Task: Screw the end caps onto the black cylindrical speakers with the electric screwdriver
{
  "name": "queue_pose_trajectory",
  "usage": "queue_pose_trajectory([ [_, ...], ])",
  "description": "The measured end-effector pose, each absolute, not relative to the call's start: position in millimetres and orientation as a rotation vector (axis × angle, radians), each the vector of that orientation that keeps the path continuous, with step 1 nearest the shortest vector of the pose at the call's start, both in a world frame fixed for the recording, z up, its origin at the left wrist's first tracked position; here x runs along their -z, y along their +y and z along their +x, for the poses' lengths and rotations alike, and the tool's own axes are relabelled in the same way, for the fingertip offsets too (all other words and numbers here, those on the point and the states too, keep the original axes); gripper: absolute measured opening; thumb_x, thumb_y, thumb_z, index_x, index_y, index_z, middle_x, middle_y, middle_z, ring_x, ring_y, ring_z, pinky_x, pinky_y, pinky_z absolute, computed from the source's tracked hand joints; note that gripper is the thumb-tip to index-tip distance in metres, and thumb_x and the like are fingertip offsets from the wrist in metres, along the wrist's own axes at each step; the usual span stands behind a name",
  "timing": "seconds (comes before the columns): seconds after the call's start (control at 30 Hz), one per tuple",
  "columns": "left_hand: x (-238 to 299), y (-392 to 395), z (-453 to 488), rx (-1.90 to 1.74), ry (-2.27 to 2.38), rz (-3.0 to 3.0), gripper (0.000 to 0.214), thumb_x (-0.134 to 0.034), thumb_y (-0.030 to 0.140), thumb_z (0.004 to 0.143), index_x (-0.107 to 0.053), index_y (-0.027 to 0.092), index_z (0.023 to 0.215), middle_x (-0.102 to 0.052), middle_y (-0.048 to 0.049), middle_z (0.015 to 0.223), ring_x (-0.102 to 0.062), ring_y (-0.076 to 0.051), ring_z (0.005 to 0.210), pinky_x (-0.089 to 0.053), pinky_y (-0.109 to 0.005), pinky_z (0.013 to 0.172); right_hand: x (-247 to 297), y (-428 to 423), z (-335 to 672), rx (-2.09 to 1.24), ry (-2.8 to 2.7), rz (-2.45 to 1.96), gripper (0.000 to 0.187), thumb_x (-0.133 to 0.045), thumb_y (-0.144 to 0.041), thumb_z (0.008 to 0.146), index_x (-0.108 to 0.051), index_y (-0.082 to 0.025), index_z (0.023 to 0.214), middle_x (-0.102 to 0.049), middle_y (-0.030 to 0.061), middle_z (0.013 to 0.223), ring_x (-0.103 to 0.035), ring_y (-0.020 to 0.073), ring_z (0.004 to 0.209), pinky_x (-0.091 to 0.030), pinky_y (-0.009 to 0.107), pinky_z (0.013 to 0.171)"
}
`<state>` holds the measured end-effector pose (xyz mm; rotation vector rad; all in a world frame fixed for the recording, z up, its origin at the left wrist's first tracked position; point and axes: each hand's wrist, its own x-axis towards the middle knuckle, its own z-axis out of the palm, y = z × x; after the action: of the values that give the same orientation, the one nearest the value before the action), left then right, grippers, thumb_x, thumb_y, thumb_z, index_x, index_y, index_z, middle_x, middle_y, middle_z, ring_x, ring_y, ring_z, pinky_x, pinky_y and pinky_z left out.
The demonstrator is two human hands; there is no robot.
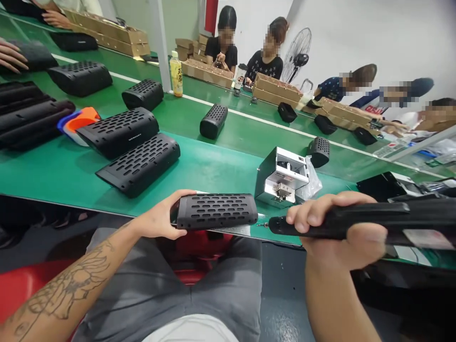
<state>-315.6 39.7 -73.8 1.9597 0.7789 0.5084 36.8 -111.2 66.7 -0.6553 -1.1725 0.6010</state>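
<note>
My left hand (166, 214) grips the left end of a black speaker housing (219, 210) with a slotted grille, held at the bench's front edge. Wrapped around a black electric screwdriver (356, 219) is my right hand (335, 228). The screwdriver lies level, its bit pointing left at the housing's right end; whether a screw sits on the tip I cannot tell for sure. Behind the bit stands a silver and black screw feeder (283, 178). Two more slotted housings, one in front (142, 164) and one behind (121, 130), lie on the bench to the left.
An orange and blue cup-like piece (83, 118) and a stack of black housings (28, 114) are at the left. More housings (213, 121) sit along the green conveyor (249, 128). A yellow bottle (176, 76) stands by a post (160, 47). Several people work across the line.
</note>
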Motion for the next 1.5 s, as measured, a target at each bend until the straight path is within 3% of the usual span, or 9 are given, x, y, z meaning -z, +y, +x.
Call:
queue_pose_trajectory([
  [0.2,72.8,38.0,-317.1,-0.470,0.747,1.937,0.105,-0.091,0.031,0.078,-0.047,0.030,0.174,-0.073,-0.0091,0.148,-0.080,-0.028,0.128,-0.069,-0.035,0.107,-46.6,-89.8,24.3,-0.589,-1.193,-0.705,0.034,-0.092,-0.053,0.099,-0.076,-0.023,0.105,-0.066,-0.0019,0.070,-0.063,0.0166,0.051,-0.062,0.033,0.054],
  [0.53,71.7,35.4,-313.5,-0.548,0.700,1.994,0.103,-0.091,0.033,0.078,-0.051,0.028,0.172,-0.074,-0.0087,0.148,-0.079,-0.029,0.131,-0.065,-0.038,0.116,-39.4,-76.5,26.3,-0.744,-1.282,-0.725,0.028,-0.090,-0.042,0.100,-0.072,-0.021,0.098,-0.066,-0.0022,0.070,-0.064,0.0147,0.052,-0.064,0.031,0.056],
  [1.17,76.8,36.6,-313.4,-0.541,0.794,1.957,0.111,-0.094,0.035,0.073,-0.051,0.028,0.174,-0.069,-0.0103,0.159,-0.076,-0.032,0.138,-0.064,-0.041,0.122,-32.5,-80.2,31.0,-0.867,-1.406,-0.741,0.034,-0.090,-0.046,0.102,-0.068,-0.020,0.098,-0.065,-0.0018,0.073,-0.067,0.0128,0.060,-0.066,0.031,0.068],
  [1.27,72.1,41.1,-302.5,-0.525,0.786,1.956,0.109,-0.094,0.037,0.073,-0.052,0.026,0.173,-0.068,-0.0110,0.160,-0.075,-0.033,0.140,-0.063,-0.042,0.123,-44.0,-83.6,38.1,-0.807,-1.337,-0.784,0.032,-0.091,-0.048,0.100,-0.073,-0.021,0.098,-0.063,-0.0020,0.070,-0.064,0.0143,0.057,-0.064,0.032,0.063],
  [1.37,68.3,48.0,-288.3,-0.510,0.697,1.928,0.109,-0.093,0.038,0.074,-0.050,0.025,0.173,-0.070,-0.0122,0.157,-0.075,-0.034,0.140,-0.063,-0.044,0.123,-57.5,-74.5,60.4,-0.535,-1.102,-0.862,0.034,-0.094,-0.051,0.093,-0.076,-0.023,0.099,-0.058,-0.0031,0.065,-0.056,0.0163,0.051,-0.058,0.035,0.054],
  [1.5,65.2,53.3,-278.1,-0.448,0.655,1.891,0.109,-0.090,0.036,0.075,-0.045,0.024,0.174,-0.070,-0.0133,0.155,-0.078,-0.033,0.130,-0.069,-0.041,0.109,-58.1,-39.8,103.4,0.003,-0.861,-1.021,0.016,-0.079,-0.033,0.089,-0.072,-0.020,0.092,-0.057,-0.0002,0.063,-0.057,0.0198,0.050,-0.053,0.038,0.051],
])
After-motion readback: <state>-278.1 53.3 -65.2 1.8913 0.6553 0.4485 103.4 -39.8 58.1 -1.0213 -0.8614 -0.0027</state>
